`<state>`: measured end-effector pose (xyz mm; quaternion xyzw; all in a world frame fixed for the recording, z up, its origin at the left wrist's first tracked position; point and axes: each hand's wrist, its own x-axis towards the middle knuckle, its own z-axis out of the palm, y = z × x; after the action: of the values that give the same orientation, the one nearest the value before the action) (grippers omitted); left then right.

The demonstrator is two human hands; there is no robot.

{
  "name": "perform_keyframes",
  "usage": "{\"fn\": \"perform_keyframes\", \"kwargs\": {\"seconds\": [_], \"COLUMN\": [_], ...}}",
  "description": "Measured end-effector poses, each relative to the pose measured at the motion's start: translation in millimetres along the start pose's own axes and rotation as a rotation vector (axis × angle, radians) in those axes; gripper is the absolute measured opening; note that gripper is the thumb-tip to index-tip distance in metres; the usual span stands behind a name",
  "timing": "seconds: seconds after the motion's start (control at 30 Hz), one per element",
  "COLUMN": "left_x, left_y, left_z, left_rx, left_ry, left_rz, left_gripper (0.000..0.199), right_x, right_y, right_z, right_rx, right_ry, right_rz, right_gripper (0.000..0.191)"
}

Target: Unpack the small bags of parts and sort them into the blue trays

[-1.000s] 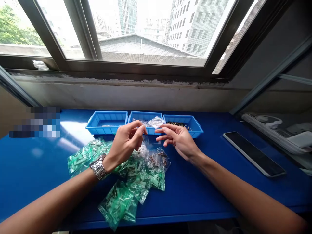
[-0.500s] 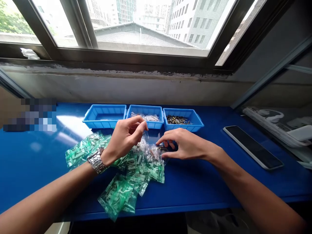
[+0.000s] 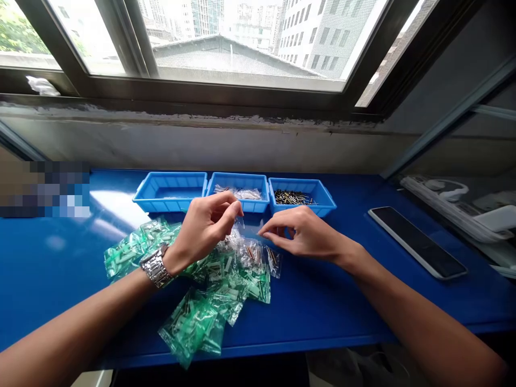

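Observation:
My left hand (image 3: 209, 223), with a metal watch at the wrist, is pinched on a small clear bag (image 3: 241, 222) above the pile. To its right my right hand (image 3: 296, 231) has thumb and fingertips pressed together; whatever may be between them is too small to make out. Green packets (image 3: 193, 325) with pale and metal pieces lie below and left of my left hand. Clear packets (image 3: 252, 252) with copper-coloured pins rest on the pile. One small clear packet (image 3: 273, 262) with dark pins lies on the table just below my right hand.
Three blue bins stand in a row at the back: the left bin (image 3: 171, 206) looks nearly empty, the middle bin (image 3: 237, 203) holds clear packets, the right bin (image 3: 302, 208) many metal pins. A phone (image 3: 417, 242) lies right on the blue table (image 3: 334, 317).
My right hand's fingers have closed together and lifted off the small clear packet, which now lies uncovered. My left hand keeps nearly the same place.

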<state>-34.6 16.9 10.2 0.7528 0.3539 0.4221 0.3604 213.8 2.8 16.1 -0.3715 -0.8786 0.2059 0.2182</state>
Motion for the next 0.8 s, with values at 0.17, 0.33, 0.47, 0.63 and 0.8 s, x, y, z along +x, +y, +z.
{"fn": "perform_keyframes", "kwargs": {"seconds": [0.17, 0.33, 0.47, 0.63, 0.8], "left_x": [1.1, 1.8, 0.7, 0.9, 1.9], "left_y": [0.7, 2.9, 5.4, 6.5, 6.3], "left_z": [0.8, 1.7, 2.9, 2.5, 1.3], "left_rx": [0.020, 0.008, -0.071, -0.130, -0.148], "left_ry": [-0.020, -0.087, -0.113, -0.089, -0.084], "left_rz": [-0.027, -0.065, -0.078, -0.064, -0.091], "left_gripper": [0.028, 0.026, 0.024, 0.022, 0.024], "right_x": [2.3, 4.3, 4.6, 5.0, 5.5], "right_y": [-2.8, -4.3, -3.2, -2.8, -4.4], "right_z": [7.8, 18.5, 20.8, 19.2, 19.7], "right_rx": [0.366, 0.655, 0.728, 0.723, 0.655], "right_ry": [0.263, 0.372, 0.405, 0.332, 0.302], "right_rz": [0.146, 0.167, 0.175, 0.229, 0.254], "right_gripper": [0.015, 0.018, 0.020, 0.025, 0.022]}}
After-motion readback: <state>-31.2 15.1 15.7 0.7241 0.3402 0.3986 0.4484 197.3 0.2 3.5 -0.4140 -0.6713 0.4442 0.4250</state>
